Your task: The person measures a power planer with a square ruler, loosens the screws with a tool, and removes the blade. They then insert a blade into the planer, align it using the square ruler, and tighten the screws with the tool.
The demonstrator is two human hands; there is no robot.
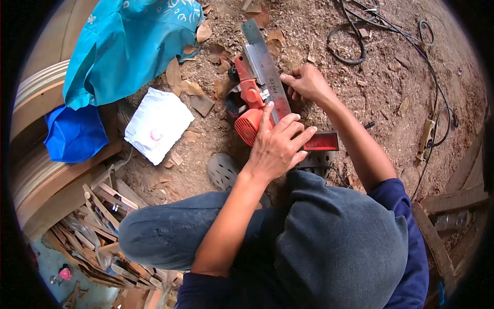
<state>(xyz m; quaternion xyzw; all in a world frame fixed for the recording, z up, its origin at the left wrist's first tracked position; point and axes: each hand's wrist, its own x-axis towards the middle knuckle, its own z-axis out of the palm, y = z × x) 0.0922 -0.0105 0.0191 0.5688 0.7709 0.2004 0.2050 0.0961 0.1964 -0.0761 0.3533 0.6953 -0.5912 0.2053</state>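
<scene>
Two hands fix the long steel ruler blade [267, 72] across the orange electric planer [249, 121] on sawdust-strewn ground [396, 98]: left hand [278, 147] flat, fingers spread, right hand [307, 82] pinching its far edge; uneven pressure may skew it.

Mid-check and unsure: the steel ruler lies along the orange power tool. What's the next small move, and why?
Probably nudge the steel ruler slightly with the right hand until its edge sits flush: the left hand pins its near end on the orange power tool.

light: soft, even daylight, no glare
shadows: faint, diffuse
edges: fisheye bending, black vignette corners
focus: centre sharp, rim slightly blurred
</scene>
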